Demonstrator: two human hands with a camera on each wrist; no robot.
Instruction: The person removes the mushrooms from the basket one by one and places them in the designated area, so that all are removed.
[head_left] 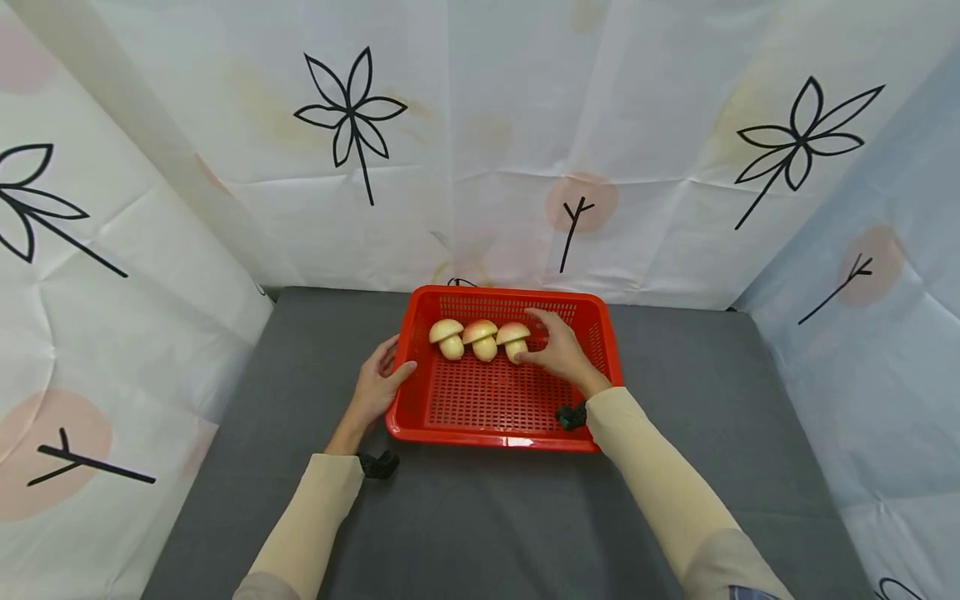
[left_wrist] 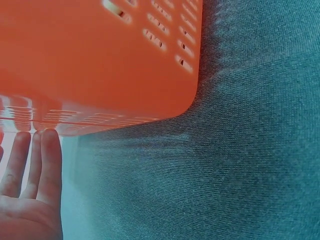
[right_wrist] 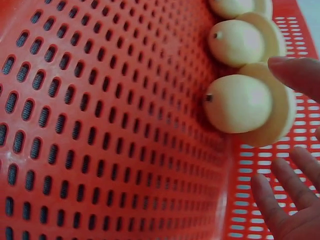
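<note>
Sleeves: a cream left sleeve (head_left: 311, 521) and a cream right sleeve (head_left: 667, 483) reach in from the near edge, a dark piece at each wrist.
Counter: grey and cloth-covered; the counter (head_left: 465, 525) runs under everything.
Red basket: the red basket (head_left: 495, 404), shallow and slotted, sits upright towards the counter's far side.
Left hand: at the basket's left wall, the left hand (head_left: 375, 379) has its thumb over the rim and its fingers (left_wrist: 50, 165) against the outside, holding the wall between them.
Right hand: inside the basket, the right hand (head_left: 561, 346) is at the right end of the row, thumb by the stem and forefinger past the cap; fingers spread wide, not closed around anything. Whether the thumb touches, I cannot tell.
Mushroom shapes: three in a row along the far part of the basket, stems towards the person: left mushroom (head_left: 447, 340), middle mushroom (head_left: 482, 340), right mushroom (head_left: 514, 342); pale stems, yellowish caps tinged pink.
Backdrop: a white cloth (head_left: 487, 100) with black leaf drawings and peach circles hangs behind the counter.
</note>
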